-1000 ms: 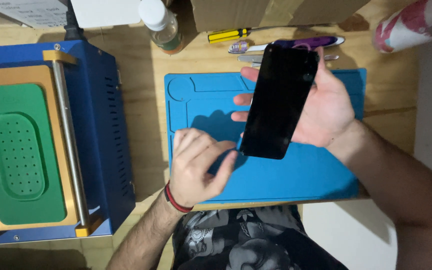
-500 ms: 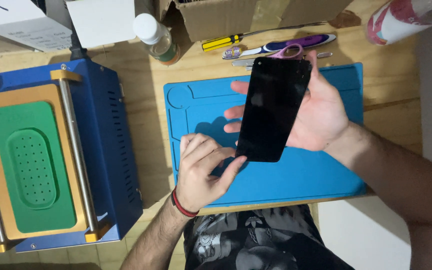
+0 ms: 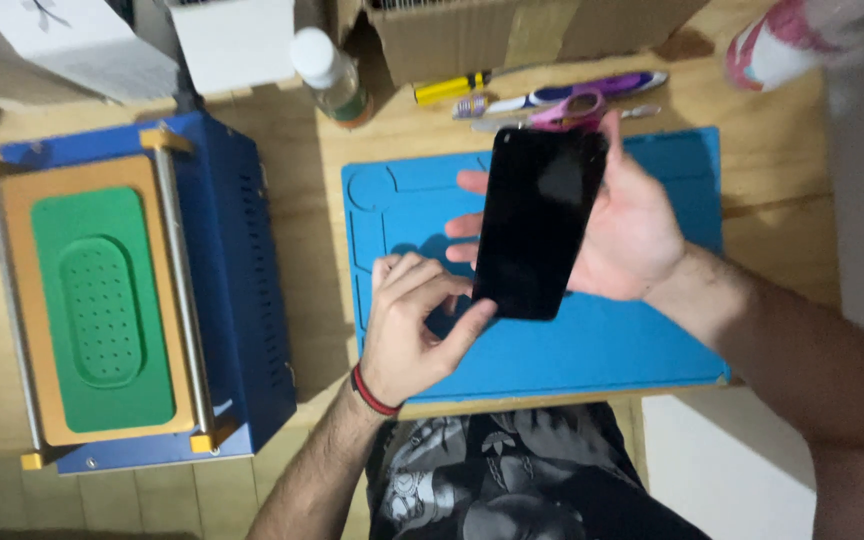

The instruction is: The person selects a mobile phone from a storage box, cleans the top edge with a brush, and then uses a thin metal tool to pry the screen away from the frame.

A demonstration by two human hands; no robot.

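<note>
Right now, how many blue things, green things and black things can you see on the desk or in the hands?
Blue: 2, the blue machine and the blue work mat
Green: 1, the green perforated pad
Black: 1, the black phone in the right hand, with the left hand at its corner
Total: 4

The person is wearing a thin red band (image 3: pixel 373 392) around the left wrist, low in the frame's centre. Both forearms are showing bare, without sleeves. At the bottom centre, a black-and-grey patterned garment (image 3: pixel 512 480) is covering the lap.
</note>
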